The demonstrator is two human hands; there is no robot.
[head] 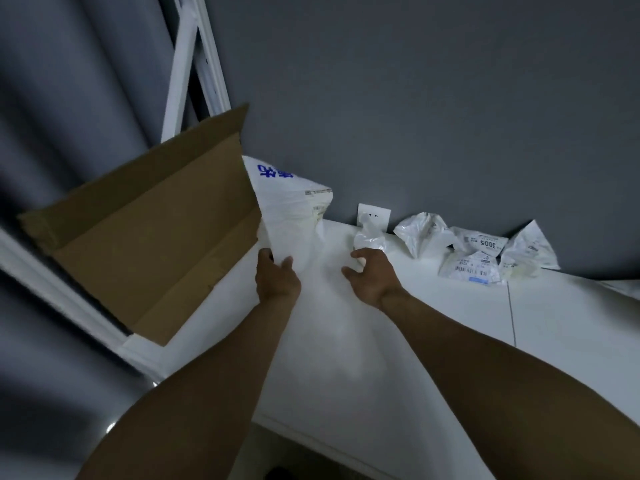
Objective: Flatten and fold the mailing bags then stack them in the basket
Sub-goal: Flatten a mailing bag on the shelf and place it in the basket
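Item 1. Large bag (291, 209): white, with blue print near its top and a paper label on its upper right corner. It is held upright above the table (450, 323), its lower edge in the left hand (277, 278). Its left side runs along the right edge of the box (138, 237); whether it touches the box or passes behind it cannot be told.

Item 2. Left hand: clamped on the large bag's bottom, thumb across the front and fingers behind. The forearm reaches out over the table's near left part.

Item 3. Right hand (370, 275): beside the left hand but apart from it, to the right of the large bag and not on it. The fingers are curled and the thumb is spread. The fingertips reach the foot of a small bag (369, 237); whether they grip it cannot be told.

Item 4. Small bag: white and crumpled, standing on the table just beyond the right hand, in front of a wall socket (374, 216).

Item 5. Pile (478, 251): several crumpled white bags with printed labels, lying on the table against the grey wall (450, 98), well to the right of both hands.

Item 6. Box: brown cardboard, open and tilted, with one flap raised, at the table's left end just left of the left hand.

Item 7. Behind the box: a white frame (194, 64) and a grey curtain (69, 98).
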